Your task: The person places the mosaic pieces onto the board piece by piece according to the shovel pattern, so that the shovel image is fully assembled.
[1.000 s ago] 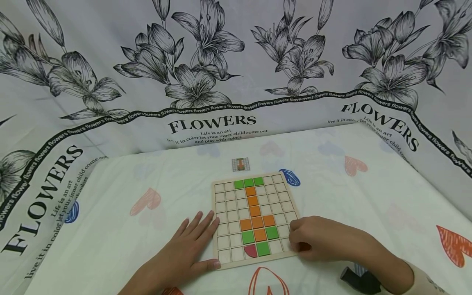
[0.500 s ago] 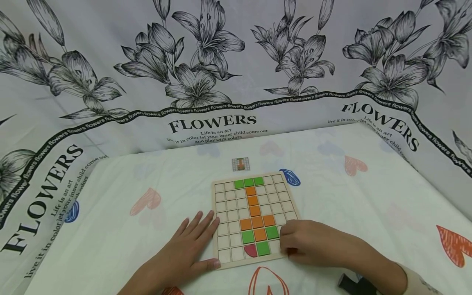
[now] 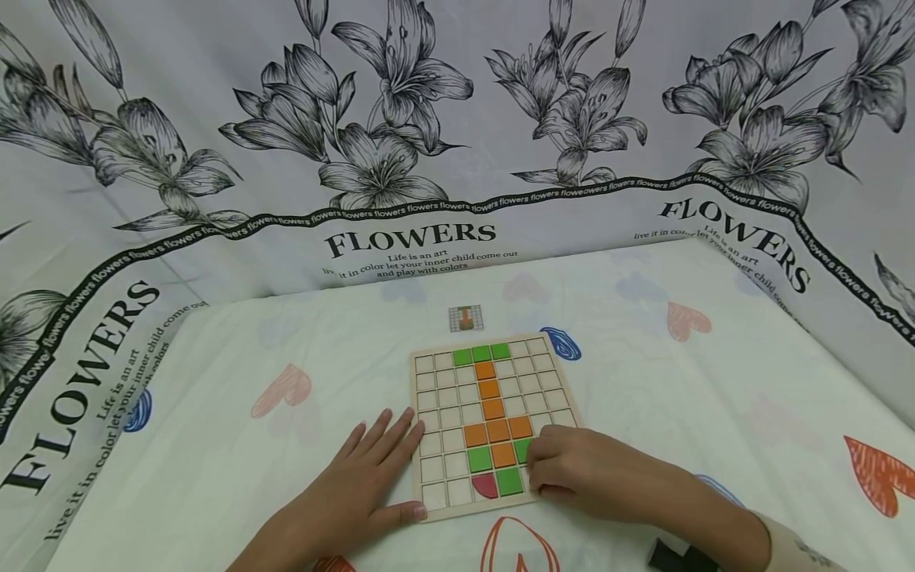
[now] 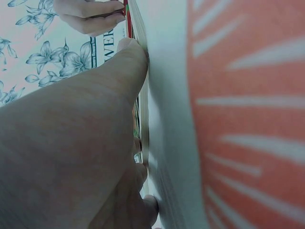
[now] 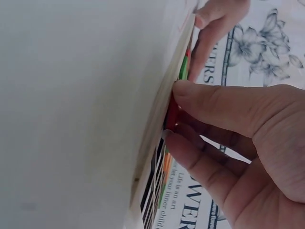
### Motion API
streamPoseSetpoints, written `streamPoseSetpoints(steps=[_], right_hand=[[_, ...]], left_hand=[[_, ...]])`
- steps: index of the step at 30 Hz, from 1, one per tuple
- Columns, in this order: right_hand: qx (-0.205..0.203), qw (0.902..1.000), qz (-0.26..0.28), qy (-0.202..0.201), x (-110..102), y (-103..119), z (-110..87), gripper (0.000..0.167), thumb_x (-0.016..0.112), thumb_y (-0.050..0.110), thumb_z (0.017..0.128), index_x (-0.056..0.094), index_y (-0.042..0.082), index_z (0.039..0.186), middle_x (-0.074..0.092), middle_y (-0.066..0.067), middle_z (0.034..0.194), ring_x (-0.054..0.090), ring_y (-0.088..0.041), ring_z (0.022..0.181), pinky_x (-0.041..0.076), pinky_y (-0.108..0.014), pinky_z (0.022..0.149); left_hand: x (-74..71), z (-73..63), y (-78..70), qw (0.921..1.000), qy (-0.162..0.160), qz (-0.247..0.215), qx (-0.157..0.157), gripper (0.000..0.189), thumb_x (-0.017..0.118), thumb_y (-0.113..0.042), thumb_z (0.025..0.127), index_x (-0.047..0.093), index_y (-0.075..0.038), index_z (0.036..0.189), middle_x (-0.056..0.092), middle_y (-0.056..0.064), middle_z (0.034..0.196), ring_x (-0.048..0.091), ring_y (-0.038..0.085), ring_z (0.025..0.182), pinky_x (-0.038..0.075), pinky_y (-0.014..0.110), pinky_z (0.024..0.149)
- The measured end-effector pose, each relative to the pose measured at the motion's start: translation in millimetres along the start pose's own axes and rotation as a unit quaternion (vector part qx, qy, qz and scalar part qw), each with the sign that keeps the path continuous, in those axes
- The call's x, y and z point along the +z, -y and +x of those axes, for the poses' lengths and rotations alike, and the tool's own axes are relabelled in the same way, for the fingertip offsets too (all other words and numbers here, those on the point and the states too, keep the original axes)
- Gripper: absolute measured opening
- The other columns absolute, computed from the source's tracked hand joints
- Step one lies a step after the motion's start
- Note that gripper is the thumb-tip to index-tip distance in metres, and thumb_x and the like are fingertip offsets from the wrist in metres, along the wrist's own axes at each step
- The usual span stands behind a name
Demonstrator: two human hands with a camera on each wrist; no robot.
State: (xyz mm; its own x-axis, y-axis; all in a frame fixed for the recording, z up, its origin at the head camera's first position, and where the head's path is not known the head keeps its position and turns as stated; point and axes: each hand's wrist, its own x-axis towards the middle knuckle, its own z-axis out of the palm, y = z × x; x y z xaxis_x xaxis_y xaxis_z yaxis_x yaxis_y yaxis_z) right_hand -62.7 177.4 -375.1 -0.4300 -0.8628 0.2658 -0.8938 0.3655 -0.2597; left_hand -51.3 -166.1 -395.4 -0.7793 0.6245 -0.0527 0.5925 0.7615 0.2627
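A wooden grid board lies on the cloth, with green tiles, orange tiles and a red quarter-circle tile in its cells. My left hand lies with fingers spread; fingertips and thumb touch the board's left edge. Over the lower right of the board is my right hand, beside the bottom-row green tile. In the right wrist view, its thumb and fingers pinch a red tile at the board's surface. That tile's full shape is hidden, and the head view does not show it.
A small picture card of a similar pattern lies behind the board. Part of a black object shows under the right forearm. White cloth with printed hearts covers the table, and a flower-printed curtain hangs behind.
My right hand has moved left across the board from its right edge, to beside the bottom-row green tile. The left hand and the board have stayed where they were.
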Motion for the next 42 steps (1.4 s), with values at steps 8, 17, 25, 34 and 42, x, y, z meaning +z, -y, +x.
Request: streamPoseSetpoints(steps=[8, 17, 25, 34, 42], right_hand=[[-0.012, 0.9998, -0.015, -0.006, 4, 0, 3.4, 0.012, 0.081, 0.008, 0.082, 0.078, 0.017, 0.09, 0.065, 0.012, 0.095, 0.056, -0.004, 0.089, 0.044, -0.01, 0.083], [-0.019, 0.9995, -0.018, -0.016, 7, 1, 4.5, 0.015, 0.081, 0.006, 0.081, 0.077, 0.018, 0.09, 0.066, 0.012, 0.096, 0.056, -0.004, 0.09, 0.046, -0.011, 0.084], [-0.005, 0.9993, -0.033, -0.017, 4, 0, 3.8, 0.017, 0.084, 0.01, 0.081, 0.076, 0.021, 0.092, 0.064, 0.014, 0.091, 0.055, -0.002, 0.084, 0.046, -0.011, 0.077], [0.043, 0.9989, -0.012, -0.011, -8, -11, -2.4, 0.01, 0.079, 0.012, 0.086, 0.076, 0.019, 0.091, 0.065, 0.015, 0.089, 0.054, -0.002, 0.082, 0.046, -0.011, 0.077], [0.118, 0.9904, -0.049, -0.053, -22, -44, -17.5, 0.016, 0.081, 0.019, 0.085, 0.076, 0.015, 0.099, 0.065, 0.007, 0.104, 0.059, -0.01, 0.099, 0.054, -0.028, 0.086]], left_hand=[[0.2, -0.6, 0.2, 1.0, -0.003, -0.002, 0.002, 0.09, 0.042, -0.072, 0.094, 0.027, -0.013, 0.16, 0.018, 0.007, 0.166, 0.013, 0.036, 0.151, 0.019, 0.062, 0.115], [0.4, -1.4, 0.9, 1.0, -0.004, -0.001, 0.003, 0.09, 0.041, -0.072, 0.094, 0.026, -0.013, 0.16, 0.017, 0.006, 0.166, 0.012, 0.035, 0.151, 0.018, 0.062, 0.115], [0.6, -1.5, 1.4, 0.9999, -0.009, -0.002, 0.008, 0.09, 0.042, -0.072, 0.094, 0.026, -0.013, 0.16, 0.019, 0.006, 0.166, 0.014, 0.036, 0.151, 0.019, 0.062, 0.115], [-2.8, 0.2, 0.5, 1.0, 0.0, 0.0, 0.007, 0.09, 0.041, -0.072, 0.094, 0.026, -0.013, 0.16, 0.018, 0.007, 0.166, 0.014, 0.035, 0.151, 0.019, 0.062, 0.115], [-12.2, -3.3, 11.6, 0.9993, -0.019, 0.008, -0.032, 0.092, 0.047, -0.072, 0.093, 0.025, -0.013, 0.16, 0.019, 0.006, 0.166, 0.014, 0.035, 0.151, 0.02, 0.058, 0.116]])
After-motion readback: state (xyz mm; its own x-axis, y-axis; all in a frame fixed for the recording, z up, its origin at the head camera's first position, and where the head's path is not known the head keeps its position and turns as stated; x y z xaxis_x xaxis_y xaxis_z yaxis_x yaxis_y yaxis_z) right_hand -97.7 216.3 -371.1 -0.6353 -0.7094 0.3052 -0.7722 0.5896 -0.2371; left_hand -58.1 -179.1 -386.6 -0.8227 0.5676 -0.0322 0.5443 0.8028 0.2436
